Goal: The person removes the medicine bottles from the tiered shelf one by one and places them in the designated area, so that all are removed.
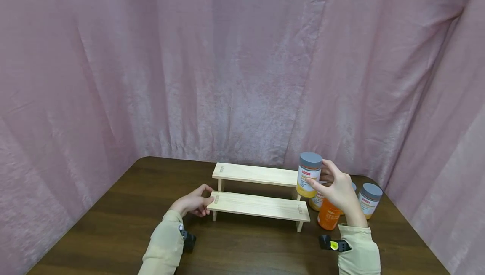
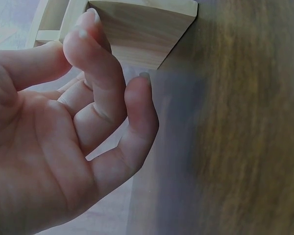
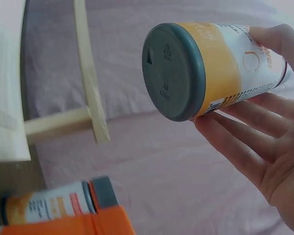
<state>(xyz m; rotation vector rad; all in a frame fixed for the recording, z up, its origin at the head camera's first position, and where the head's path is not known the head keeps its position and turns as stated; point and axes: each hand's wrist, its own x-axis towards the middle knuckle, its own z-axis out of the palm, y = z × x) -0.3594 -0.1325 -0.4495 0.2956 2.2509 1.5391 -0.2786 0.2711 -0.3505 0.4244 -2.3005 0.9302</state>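
My right hand (image 1: 340, 191) grips a supplement bottle (image 1: 310, 174) with a grey lid and a white and yellow label, raised at the right end of the shelf's upper tier. In the right wrist view the bottle's dark base (image 3: 171, 72) faces the camera, thumb on one side and fingers on the other. At the left end of the lower board, my left hand (image 1: 194, 202) holds the two-tier wooden shelf (image 1: 259, 205), thumb and forefinger at its corner. The left wrist view shows its other fingers curled beside the shelf's wooden end (image 2: 142, 32).
An orange bottle (image 1: 328, 216) stands on the dark wooden table (image 1: 242, 249) right of the shelf. Beside and behind it are more grey-lidded bottles, one (image 1: 369, 201) farthest right and another partly hidden by my right hand. A pink curtain (image 1: 242, 68) hangs behind the table.
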